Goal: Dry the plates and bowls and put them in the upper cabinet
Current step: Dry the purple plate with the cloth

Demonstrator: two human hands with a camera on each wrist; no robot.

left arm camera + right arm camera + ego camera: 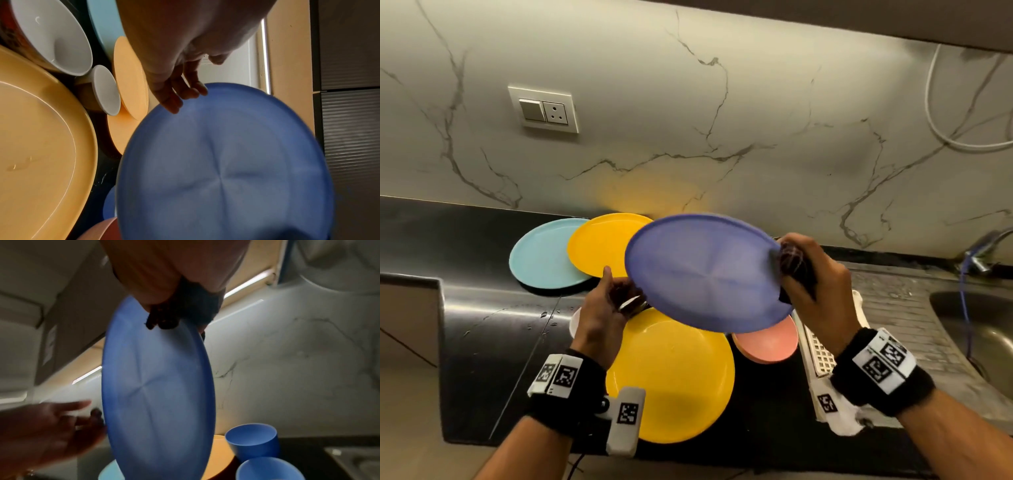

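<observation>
A blue plate [705, 274] hangs tilted above the counter, its underside towards me. My right hand [792, 270] grips the plate's right rim through a dark cloth [791, 255] bunched round the edge. My left hand [619, 289] is at the left rim with fairly straight fingers, and its fingertips [185, 97] touch the plate's edge [205, 91] without curling round it. On the counter below lie a big yellow plate [674, 377], a pink bowl [767, 344], a second yellow plate [599, 243] and a light blue plate [541, 253].
A white bowl [55, 37] and a smaller one [107, 91] stand left of the big yellow plate. Two blue cups [252, 443] stand behind. A white rack [822, 356] lies beside the steel sink [979, 318] and tap [983, 250]. The cabinet underside [825, 20] runs overhead.
</observation>
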